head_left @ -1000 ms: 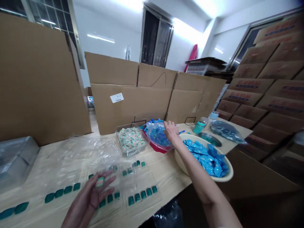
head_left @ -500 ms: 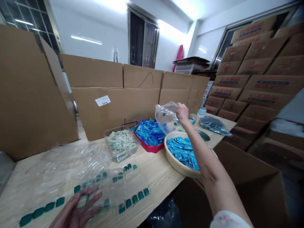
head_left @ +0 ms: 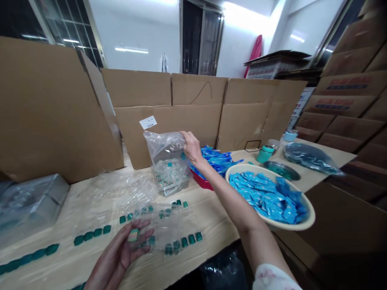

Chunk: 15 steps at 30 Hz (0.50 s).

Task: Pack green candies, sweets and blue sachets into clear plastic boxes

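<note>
My right hand (head_left: 192, 150) pinches the top edge of a clear plastic bag (head_left: 165, 141) marked with small teal squares. The bag hangs in front of a clear plastic tub (head_left: 172, 189) of small pale pieces, partly veiling it. My left hand (head_left: 123, 245) is palm up, fingers partly curled, with a small green-and-yellow striped block (head_left: 133, 235) held at the fingers. Beneath and beside it, more clear bags (head_left: 193, 225) with rows of teal squares lie overlapped on the wooden table (head_left: 220, 225).
A cream basin (head_left: 311, 219) of blue packets sits right of a red tray (head_left: 202, 181) of blue sticks. Beyond are a teal-capped jar (head_left: 265, 154), a metal bowl (head_left: 281, 171) and a dark filled bag (head_left: 311, 157). Cardboard (head_left: 196, 117) stands along the back; a grey bin (head_left: 45, 201) is left.
My right hand has carried the clear bag leftward, from above the basin to in front of the tub of pieces. The view has turned right; my left hand still holds the striped block.
</note>
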Available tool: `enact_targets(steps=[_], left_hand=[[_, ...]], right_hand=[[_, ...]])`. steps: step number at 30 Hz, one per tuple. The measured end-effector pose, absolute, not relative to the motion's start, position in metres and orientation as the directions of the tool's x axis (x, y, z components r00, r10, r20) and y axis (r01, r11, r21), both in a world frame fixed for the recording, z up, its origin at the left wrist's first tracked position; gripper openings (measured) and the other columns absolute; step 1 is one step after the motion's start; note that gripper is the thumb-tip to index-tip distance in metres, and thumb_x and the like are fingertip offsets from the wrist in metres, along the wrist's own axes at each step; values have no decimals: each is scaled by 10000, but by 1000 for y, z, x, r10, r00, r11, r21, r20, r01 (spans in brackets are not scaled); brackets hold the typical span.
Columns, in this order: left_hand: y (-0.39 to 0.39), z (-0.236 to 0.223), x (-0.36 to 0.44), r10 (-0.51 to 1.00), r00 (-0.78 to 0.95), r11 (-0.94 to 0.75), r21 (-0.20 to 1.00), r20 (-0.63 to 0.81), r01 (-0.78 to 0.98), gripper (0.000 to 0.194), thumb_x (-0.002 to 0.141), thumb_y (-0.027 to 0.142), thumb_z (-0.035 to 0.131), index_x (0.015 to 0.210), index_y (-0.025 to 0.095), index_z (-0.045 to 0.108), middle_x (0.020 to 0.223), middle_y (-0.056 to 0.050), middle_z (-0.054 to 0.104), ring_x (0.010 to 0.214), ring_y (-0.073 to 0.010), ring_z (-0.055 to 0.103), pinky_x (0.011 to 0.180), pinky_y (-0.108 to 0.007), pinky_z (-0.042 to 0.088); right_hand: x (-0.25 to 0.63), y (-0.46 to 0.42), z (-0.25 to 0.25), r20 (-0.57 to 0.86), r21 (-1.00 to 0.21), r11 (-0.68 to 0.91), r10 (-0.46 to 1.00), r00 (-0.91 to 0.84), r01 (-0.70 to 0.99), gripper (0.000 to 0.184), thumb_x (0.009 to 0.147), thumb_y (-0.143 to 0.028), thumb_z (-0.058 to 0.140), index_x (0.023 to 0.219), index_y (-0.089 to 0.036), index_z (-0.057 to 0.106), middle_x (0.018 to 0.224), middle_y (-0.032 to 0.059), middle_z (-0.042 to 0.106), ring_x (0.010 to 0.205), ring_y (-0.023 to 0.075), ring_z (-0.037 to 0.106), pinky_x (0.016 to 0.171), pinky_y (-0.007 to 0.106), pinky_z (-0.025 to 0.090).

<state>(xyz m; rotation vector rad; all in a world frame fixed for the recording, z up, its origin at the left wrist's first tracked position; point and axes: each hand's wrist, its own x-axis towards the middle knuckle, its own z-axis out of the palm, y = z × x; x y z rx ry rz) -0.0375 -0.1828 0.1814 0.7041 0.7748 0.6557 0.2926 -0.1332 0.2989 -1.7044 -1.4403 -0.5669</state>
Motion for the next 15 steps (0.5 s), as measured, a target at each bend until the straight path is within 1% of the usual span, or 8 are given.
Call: enact_targets(steps=[4, 7, 10, 13, 15], left_hand=[[-189, 183, -44, 723, 577, 608, 746, -380, -270, 217, 824, 229, 611, 1019, 141, 648, 1270, -148, 583, 1131, -378, 555, 752, -422, 560], [-193, 181, -52, 720, 577, 620, 731, -385, -286, 226, 841, 267, 590, 1022, 142, 641, 1278, -154, 574, 1135, -381, 551, 734, -407, 555], [-193, 177, -59, 744, 558, 600, 734, -366, -318, 236, 843, 286, 588, 1027, 149, 641, 1273, -152, 578, 1115, -377, 567, 719, -401, 552], [-193, 178, -62, 756, 549, 586, 743, -357, -324, 242, 823, 286, 608, 1019, 149, 650, 1255, -154, 592, 1093, -374, 583, 700, -393, 553], [-193, 182, -64, 754, 537, 596, 736, -377, -320, 253, 790, 278, 640, 1013, 162, 661, 1252, -137, 600, 1103, -375, 577, 700, -393, 557]], right_hand=[[251, -107, 292, 796, -345, 166, 573, 194, 924, 510, 745, -4, 311, 1170, -139, 558, 1024, 93, 602, 949, 204, 564, 845, 321, 462], [221, -85, 293, 792, -354, 248, 593, 147, 902, 510, 753, 0, 308, 1183, -151, 537, 1037, 92, 594, 958, 209, 560, 842, 339, 467], [187, -62, 294, 754, -322, 246, 650, 90, 914, 511, 790, 8, 294, 1229, -163, 495, 1091, 102, 568, 956, 213, 567, 827, 345, 471], [157, -46, 294, 700, -262, 183, 712, 56, 948, 473, 840, -18, 284, 1243, -178, 474, 1137, 112, 549, 924, 220, 590, 789, 341, 482], [148, -44, 295, 664, -224, 133, 746, 51, 966, 445, 863, -49, 290, 1248, -194, 459, 1143, 106, 547, 893, 220, 603, 756, 337, 491]])
